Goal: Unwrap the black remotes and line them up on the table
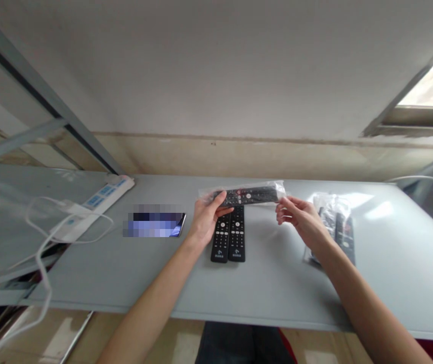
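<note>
A black remote control in a clear plastic bag (256, 194) is held level above the table between my two hands. My left hand (206, 215) grips its left end, thumb on top. At the other end, my right hand (296, 212) pinches the bag's right edge between thumb and fingers. Below lie two bare black remote controls (237, 240) side by side, their upper ends partly hidden by the bagged one and my left hand. Beyond my right hand, bagged remote controls (345, 235) rest on the table, partly covered by my right forearm.
The grey table (277, 283) runs along a wall. Left of my hands lies a phone (156, 225) with a blurred screen. A white power strip (98, 205) with a looping white cable (42, 263) sits further left, beside a metal frame post (87, 146). A white cable (416, 178) crosses the right back.
</note>
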Demonstrator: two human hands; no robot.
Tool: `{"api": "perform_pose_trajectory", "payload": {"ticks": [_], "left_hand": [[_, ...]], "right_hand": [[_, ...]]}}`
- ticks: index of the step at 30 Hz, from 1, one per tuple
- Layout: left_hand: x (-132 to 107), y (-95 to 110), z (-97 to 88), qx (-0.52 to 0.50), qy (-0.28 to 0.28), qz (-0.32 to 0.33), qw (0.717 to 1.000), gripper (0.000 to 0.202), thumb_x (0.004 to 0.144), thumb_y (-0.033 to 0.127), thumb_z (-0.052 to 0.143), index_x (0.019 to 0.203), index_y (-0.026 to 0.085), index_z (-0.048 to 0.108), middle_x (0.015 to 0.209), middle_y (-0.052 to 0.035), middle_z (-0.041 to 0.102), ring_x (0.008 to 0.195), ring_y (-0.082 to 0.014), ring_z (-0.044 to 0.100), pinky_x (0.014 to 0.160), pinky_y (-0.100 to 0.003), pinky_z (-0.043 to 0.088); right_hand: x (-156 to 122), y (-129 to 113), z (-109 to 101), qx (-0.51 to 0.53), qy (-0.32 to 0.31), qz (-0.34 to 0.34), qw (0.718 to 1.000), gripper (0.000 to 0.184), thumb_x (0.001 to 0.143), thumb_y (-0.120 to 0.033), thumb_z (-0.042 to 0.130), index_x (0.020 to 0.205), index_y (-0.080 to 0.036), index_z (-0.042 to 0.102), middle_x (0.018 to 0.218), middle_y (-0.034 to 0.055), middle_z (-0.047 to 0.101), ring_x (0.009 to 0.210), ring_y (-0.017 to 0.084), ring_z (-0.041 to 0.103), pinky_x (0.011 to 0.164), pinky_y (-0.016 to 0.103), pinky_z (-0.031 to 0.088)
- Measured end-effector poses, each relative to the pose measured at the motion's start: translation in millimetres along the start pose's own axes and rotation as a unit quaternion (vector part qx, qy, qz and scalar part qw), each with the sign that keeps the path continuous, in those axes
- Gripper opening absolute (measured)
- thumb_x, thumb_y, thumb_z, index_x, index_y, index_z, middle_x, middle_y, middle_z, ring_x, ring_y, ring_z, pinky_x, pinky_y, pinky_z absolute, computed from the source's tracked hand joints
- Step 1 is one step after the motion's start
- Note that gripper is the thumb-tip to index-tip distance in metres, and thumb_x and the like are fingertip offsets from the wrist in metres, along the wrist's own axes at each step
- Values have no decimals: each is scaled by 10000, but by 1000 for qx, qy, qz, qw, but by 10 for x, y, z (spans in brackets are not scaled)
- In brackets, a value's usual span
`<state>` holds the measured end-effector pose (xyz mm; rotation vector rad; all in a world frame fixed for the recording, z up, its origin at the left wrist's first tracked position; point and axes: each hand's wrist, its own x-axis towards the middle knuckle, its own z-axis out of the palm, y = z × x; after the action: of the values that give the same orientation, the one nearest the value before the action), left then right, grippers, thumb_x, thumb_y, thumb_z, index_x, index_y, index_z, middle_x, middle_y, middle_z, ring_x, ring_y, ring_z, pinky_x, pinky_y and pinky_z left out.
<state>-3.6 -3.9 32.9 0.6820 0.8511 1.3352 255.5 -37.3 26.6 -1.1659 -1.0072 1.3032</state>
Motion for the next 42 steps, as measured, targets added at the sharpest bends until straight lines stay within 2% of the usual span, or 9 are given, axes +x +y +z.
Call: {"api": "perform_pose_trajectory", "payload": {"ticks": [5, 10, 17, 22, 24, 29, 34, 38, 42], "left_hand": [[31, -3, -23, -9, 8, -6, 1000, 481, 568, 373, 1020, 886, 129, 756, 911, -31, 795, 712, -141, 758, 618, -217, 660], [54, -15, -53, -2, 13, -2, 1000, 476, 576, 371, 1016, 891, 123, 757, 902, -32, 798, 705, -139, 757, 614, -214, 660], [110, -26, -89, 4, 21, -8, 1000, 440, 609, 327, 1002, 904, 125, 745, 886, -37, 801, 684, -151, 765, 580, -217, 654], [174, 34, -140, -29, 70, 7, 997, 352, 687, 263, 954, 914, 131, 720, 880, -35, 810, 635, -148, 766, 528, -199, 628], [195, 69, -156, -34, 80, 8, 996, 350, 687, 246, 947, 922, 131, 716, 884, -39, 815, 637, -160, 773, 484, -188, 603], [205, 92, -165, -14, 68, 12, 997, 402, 637, 285, 975, 901, 139, 709, 880, -40, 816, 637, -164, 772, 460, -179, 584], [177, 51, -148, 33, 48, 20, 998, 490, 551, 358, 1013, 876, 142, 717, 817, -7, 789, 597, -140, 736, 467, -194, 594], [156, 35, -134, 56, 23, 28, 998, 484, 567, 377, 1010, 881, 136, 732, 847, -20, 787, 633, -136, 735, 504, -201, 609], [162, 27, -139, 52, 13, 44, 998, 465, 593, 364, 1004, 901, 133, 743, 872, -21, 789, 686, -134, 745, 568, -205, 629]], "right_hand": [[-10, -7, 17, -32, 35, -18, 999, 395, 799, -540, 859, 865, -168, 746, 756, 28, 709, 579, 127, 663, 583, 264, 567], [-18, -31, 38, -33, 19, -35, 999, 381, 857, -544, 803, 943, -177, 751, 762, 30, 704, 622, 139, 666, 580, 264, 561], [-23, 14, 54, -34, 6, -40, 999, 311, 891, -492, 760, 890, -182, 739, 719, 5, 664, 601, 127, 621, 574, 260, 527], [-21, 2, 60, -29, 17, -70, 997, 280, 891, -444, 752, 825, -172, 742, 667, -3, 636, 582, 121, 597, 572, 257, 505], [-20, -12, 75, -26, 27, -68, 997, 285, 888, -458, 761, 863, -174, 751, 660, -8, 632, 573, 120, 591, 561, 255, 498], [-32, -12, 144, 1, -3, -61, 998, 388, 920, -555, 726, 1028, -184, 762, 687, -2, 652, 592, 125, 593, 557, 255, 495], [-47, 22, 186, 8, -9, -69, 998, 413, 943, -601, 679, 889, -194, 712, 661, 0, 640, 579, 128, 590, 541, 257, 489], [-34, 43, 176, -11, 18, -68, 997, 367, 886, -539, 762, 781, -207, 644, 624, -20, 617, 551, 123, 567, 531, 256, 488], [-35, 37, 167, -25, 2, -73, 997, 330, 882, -497, 765, 774, -211, 641, 639, -23, 619, 566, 124, 567, 551, 260, 483]]}}
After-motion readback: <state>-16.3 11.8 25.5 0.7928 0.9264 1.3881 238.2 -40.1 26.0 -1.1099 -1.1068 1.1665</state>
